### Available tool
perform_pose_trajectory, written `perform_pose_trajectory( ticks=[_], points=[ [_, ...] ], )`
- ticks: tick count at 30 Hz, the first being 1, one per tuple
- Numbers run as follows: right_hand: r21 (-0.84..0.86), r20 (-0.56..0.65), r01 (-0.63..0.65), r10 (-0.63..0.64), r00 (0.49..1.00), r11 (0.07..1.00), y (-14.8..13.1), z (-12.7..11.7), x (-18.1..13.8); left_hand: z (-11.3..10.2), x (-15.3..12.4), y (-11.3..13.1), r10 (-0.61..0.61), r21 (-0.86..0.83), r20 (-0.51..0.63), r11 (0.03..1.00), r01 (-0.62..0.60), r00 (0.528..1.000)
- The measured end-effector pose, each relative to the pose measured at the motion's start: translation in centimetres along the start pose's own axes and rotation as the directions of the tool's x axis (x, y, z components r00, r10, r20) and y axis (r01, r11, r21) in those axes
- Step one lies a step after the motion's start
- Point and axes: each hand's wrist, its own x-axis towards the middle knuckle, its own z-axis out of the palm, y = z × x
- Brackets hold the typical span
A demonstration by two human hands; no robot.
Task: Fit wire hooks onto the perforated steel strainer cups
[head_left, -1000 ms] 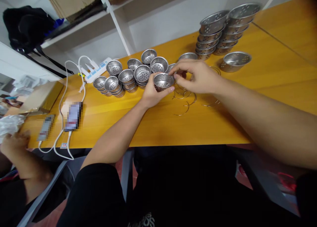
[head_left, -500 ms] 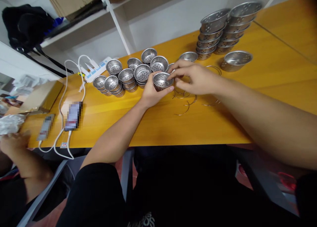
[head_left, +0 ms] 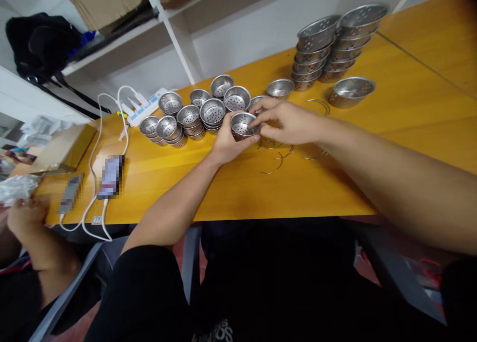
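A small perforated metal cup (head_left: 243,127) is tilted toward me just above the table. My left hand (head_left: 227,143) is closed around its left and near side, thumb along the front. At the cup's right rim is my right hand (head_left: 281,121), bent fingers pinching there, with a fingertip reaching inside. Whether a thin wire is also between those fingers is hidden. Curved metal wires (head_left: 286,152) lie on the table below my right hand. Beyond my left hand stand several similar cups (head_left: 213,111), some of them stacked.
Tall stacks of perforated cups (head_left: 315,46) stand at the back right, with a single cup (head_left: 351,92) beside them. On the left are a power strip (head_left: 147,107), white cables and two phones, one here (head_left: 111,177). Another person's hand (head_left: 28,217) rests at the far left.
My right hand's fingers have moved slightly left and deeper into the cup's rim. My left hand keeps its hold. The view has shifted a little.
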Motion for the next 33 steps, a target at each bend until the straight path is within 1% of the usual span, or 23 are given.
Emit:
perform_pose_trajectory(
  ticks=[2, 6, 9, 11, 13, 15, 17, 19, 22, 24, 27, 31, 33],
  points=[
    [-0.012, 0.007, -0.002, 0.002, 1.0, 1.0, -0.1, 0.4, 0.0, -0.1, 0.0, 0.0, 0.014, -0.001, 0.017, 1.0, -0.014, 1.0],
    [-0.015, -0.024, 0.014, -0.014, 1.0, 1.0, -0.7, 0.4, -0.2, 0.0, 0.2, 0.3, -0.008, -0.033, -0.021, 0.999, 0.008, 1.0],
    [0.014, -0.021, 0.027, -0.026, 0.999, 1.0, -1.3, -0.5, -0.4, 0.7, 0.2, 0.6, -0.032, -0.091, -0.005, 0.995, 0.031, 0.999],
    [0.006, -0.053, 0.04, -0.04, 0.998, 0.999, -1.3, -1.6, -0.6, 1.0, 0.1, 0.9, -0.051, -0.142, 0.034, 0.988, 0.055, 0.998],
    [-0.055, -0.146, 0.063, -0.071, 0.987, 0.996, -0.8, -2.7, -0.7, 1.1, 0.0, 1.4, -0.085, -0.172, 0.063, 0.981, 0.095, 0.994],
    [-0.167, -0.281, 0.059, -0.105, 0.954, 0.984, 0.3, -3.9, -0.8, 1.0, -0.1, 1.9, -0.123, -0.17, 0.072, 0.976, 0.134, 0.99],
    [-0.284, -0.405, -0.013, -0.107, 0.908, 0.959, 1.7, -4.8, -0.9, 0.8, -0.2, 2.2, -0.137, -0.159, 0.073, 0.976, 0.147, 0.988],
    [-0.352, -0.467, -0.112, -0.071, 0.881, 0.929, 3.2, -5.2, -1.0, 0.7, -0.3, 2.2, -0.126, -0.157, 0.077, 0.978, 0.137, 0.989],
    [-0.373, -0.45, -0.207, 0.019, 0.893, 0.904, 4.7, -4.9, -1.1, 0.6, -0.2, 1.7, -0.105, -0.159, 0.074, 0.981, 0.116, 0.992],
    [-0.378, -0.412, -0.232, 0.062, 0.909, 0.896, 5.1, -4.4, -1.1, 0.7, -0.2, 1.4, -0.094, -0.153, 0.074, 0.983, 0.105, 0.993],
    [-0.404, -0.383, -0.245, 0.08, 0.92, 0.881, 5.2, -3.5, -1.1, 0.8, -0.1, 1.3, -0.074, -0.149, 0.092, 0.985, 0.087, 0.993],
    [-0.418, -0.387, -0.275, 0.104, 0.916, 0.866, 5.4, -2.9, -0.8, 0.8, -0.2, 1.3, -0.051, -0.145, 0.106, 0.987, 0.067, 0.993],
    [-0.395, -0.423, -0.3, 0.118, 0.898, 0.868, 5.7, -3.1, -0.8, 0.8, -0.2, 1.0, -0.041, -0.142, 0.109, 0.988, 0.056, 0.993]
  ],
)
